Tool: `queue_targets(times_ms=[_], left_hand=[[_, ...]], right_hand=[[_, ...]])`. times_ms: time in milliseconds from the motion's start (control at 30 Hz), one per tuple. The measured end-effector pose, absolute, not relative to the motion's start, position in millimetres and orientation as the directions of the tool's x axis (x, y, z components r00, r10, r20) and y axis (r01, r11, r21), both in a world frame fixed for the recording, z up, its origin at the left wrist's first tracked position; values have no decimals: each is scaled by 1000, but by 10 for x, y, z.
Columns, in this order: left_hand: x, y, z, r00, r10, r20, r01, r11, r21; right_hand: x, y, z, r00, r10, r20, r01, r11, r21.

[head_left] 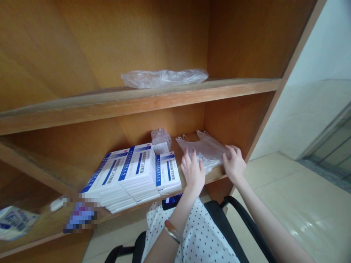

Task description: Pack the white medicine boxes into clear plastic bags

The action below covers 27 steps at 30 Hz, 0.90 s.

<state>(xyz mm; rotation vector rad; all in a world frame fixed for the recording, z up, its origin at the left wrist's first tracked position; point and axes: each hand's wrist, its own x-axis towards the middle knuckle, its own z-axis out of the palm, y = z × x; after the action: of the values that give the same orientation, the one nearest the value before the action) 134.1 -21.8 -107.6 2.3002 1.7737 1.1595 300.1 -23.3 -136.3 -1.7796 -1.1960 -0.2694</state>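
A translucent plastic bag [208,148] with handles lies on the lower shelf, near its right end. My left hand [193,171] rests at the bag's near left side, its fingers stretched out and slightly apart. At the bag's right edge, my right hand [235,164] has its thumb and curled fingers closed on the plastic. Just left of my left hand is a short stack of white-and-blue boxes [168,171]. Taller stacks of the same boxes [120,182] stand farther left.
Behind the boxes sits a crumpled plastic bag [161,138]. Another clear bag [164,78] lies on the upper shelf [175,98]. A black chair armrest [246,219] stands below my right arm. A dark phone-like object [172,201] is on my lap. A packet [18,223] lies lower left.
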Motion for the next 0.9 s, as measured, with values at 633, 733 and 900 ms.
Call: queue_targets(times_ms=[633,733,900], left_hand=[[1386,207,-1481,230,931,285,932,-295,210],[1373,186,-1468,250,905,344,909,-342,239],[1336,115,-1426,394,807,441,825,-522,218]], right_hand=[[3270,829,-1653,-53,996,67,974,66,-216],[3264,827,-1670,-44,997,63,970,58,-235],[3232,805,-1661,12,996,85,965,11,-261]])
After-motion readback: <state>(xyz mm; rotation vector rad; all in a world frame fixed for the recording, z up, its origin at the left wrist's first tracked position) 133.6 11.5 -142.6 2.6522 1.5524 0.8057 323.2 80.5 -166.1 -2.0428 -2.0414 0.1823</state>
